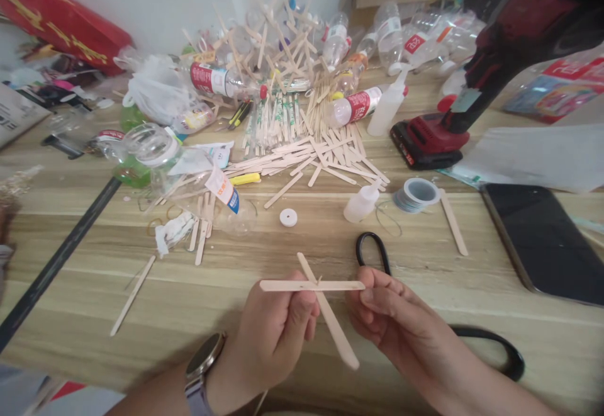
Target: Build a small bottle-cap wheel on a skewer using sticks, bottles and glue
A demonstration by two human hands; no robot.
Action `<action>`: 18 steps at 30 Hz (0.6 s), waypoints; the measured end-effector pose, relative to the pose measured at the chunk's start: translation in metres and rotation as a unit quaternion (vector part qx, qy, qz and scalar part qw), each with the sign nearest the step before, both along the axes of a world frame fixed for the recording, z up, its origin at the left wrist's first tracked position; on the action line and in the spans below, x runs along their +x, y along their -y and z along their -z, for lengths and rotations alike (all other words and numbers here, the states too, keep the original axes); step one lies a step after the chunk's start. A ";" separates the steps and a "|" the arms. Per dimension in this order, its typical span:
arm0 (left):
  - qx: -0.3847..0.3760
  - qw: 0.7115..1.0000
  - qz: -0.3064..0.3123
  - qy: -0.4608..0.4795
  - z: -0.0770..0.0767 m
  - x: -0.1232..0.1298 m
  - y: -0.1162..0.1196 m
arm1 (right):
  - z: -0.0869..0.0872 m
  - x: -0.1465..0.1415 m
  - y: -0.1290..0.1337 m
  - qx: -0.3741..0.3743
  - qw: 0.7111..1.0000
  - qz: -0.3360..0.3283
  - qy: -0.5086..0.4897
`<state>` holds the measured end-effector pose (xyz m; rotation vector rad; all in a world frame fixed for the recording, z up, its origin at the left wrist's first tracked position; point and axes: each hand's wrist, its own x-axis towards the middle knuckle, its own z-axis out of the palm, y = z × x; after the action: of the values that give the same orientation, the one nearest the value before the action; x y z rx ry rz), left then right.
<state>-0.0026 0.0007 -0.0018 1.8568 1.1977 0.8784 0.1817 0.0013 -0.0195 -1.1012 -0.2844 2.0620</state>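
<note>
Two wooden craft sticks (338, 332) cross each other in an X above the front of the table, and a small splinter-like bit stands up where they meet. My left hand (278, 325), with a watch on its wrist, grips the crossed sticks near their middle, thumb on top. Between thumb and fingers, my right hand (391, 309) pinches the right end of the crosswise stick. Partly hidden behind and under my right hand are black-handled scissors (372, 246); their blades do not show.
A glue bottle (362, 202), a spool (416, 194) and a white disc (288, 217) lie ahead. Loose craft sticks (325, 155) and plastic bottles (356, 106) pile up at the back. A red cordless drill (434, 139) and a phone (542, 240) are right; a dark rod (61, 258) lies left.
</note>
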 end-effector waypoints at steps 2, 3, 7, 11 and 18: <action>-0.029 0.999 -0.003 0.017 0.000 0.001 0.000 | 0.000 0.000 0.000 0.017 1.000 0.004 0.019; -0.045 0.999 -0.004 0.027 0.000 0.001 0.000 | -0.001 -0.001 0.000 0.030 0.999 0.005 0.031; -0.086 0.995 -0.005 0.055 -0.002 0.002 0.000 | -0.001 0.000 0.002 0.108 0.988 -0.010 0.107; -0.096 0.993 -0.005 0.063 -0.003 0.002 0.000 | 0.000 0.004 0.004 0.186 0.964 -0.020 0.188; -0.131 0.988 -0.008 0.076 0.003 0.001 0.001 | -0.005 0.005 0.002 0.390 0.858 -0.056 0.329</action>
<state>-0.0012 -0.0001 -0.0045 1.5443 1.1735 0.8138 0.1871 -0.0008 -0.0149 -1.2079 -1.4091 1.3314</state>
